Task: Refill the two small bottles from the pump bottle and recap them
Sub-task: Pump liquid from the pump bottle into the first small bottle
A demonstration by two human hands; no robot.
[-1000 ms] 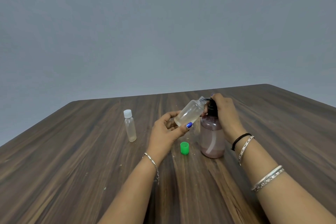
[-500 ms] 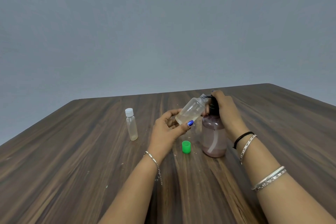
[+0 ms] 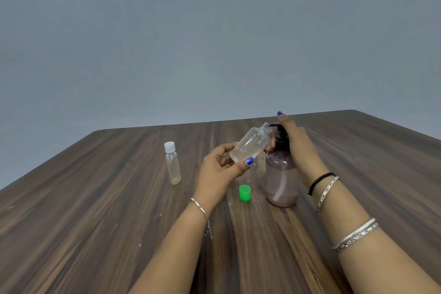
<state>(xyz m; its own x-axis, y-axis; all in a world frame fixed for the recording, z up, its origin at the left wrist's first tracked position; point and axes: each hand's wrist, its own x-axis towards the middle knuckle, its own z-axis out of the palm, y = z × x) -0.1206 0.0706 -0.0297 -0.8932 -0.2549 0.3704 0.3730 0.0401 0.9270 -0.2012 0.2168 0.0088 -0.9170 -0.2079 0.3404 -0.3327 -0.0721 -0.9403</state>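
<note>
Left hand (image 3: pixel 218 169) grips open bottle (image 3: pixel 250 144) tilted, mouth to nozzle for filling | right hand (image 3: pixel 294 143) wraps pump (image 3: pixel 281 135) | green cap (image 3: pixel 244 193) waits on surface (image 3: pixel 95 210)

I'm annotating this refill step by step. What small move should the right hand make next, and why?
Probably press the pump head down. The left hand holds the open bottle tilted with its mouth at the black spout, and the right hand rests on top of the pump. The bottle looks nearly empty, with only a little liquid at its base, and its green cap lies on the table.
</note>
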